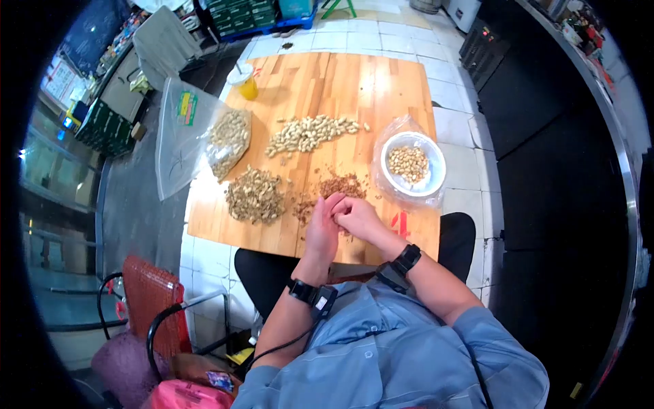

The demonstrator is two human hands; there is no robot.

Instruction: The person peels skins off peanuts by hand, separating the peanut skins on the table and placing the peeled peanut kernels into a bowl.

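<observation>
My left hand [323, 228] and my right hand [357, 217] are pressed together over the near edge of the wooden table [381, 88]. The left fingers curve up against the right hand, whose fingers are curled in a pinch. Whatever lies between them is hidden. Just beyond the fingertips is a scatter of reddish-brown peanut skins [343, 184]. A pile of broken peanut shells [255, 196] lies to the left of my hands. Farther back, whole peanuts in their shells [310, 133] are spread out. To the right, a white bowl [441, 167] holds pale shelled peanuts [408, 164].
A clear plastic bag [178, 146] of unshelled peanuts hangs partly over the left table edge. At the back left corner stands a cup with yellow liquid [247, 88]. Clear plastic film [388, 136] surrounds the bowl. A red-backed chair [146, 303] is at lower left.
</observation>
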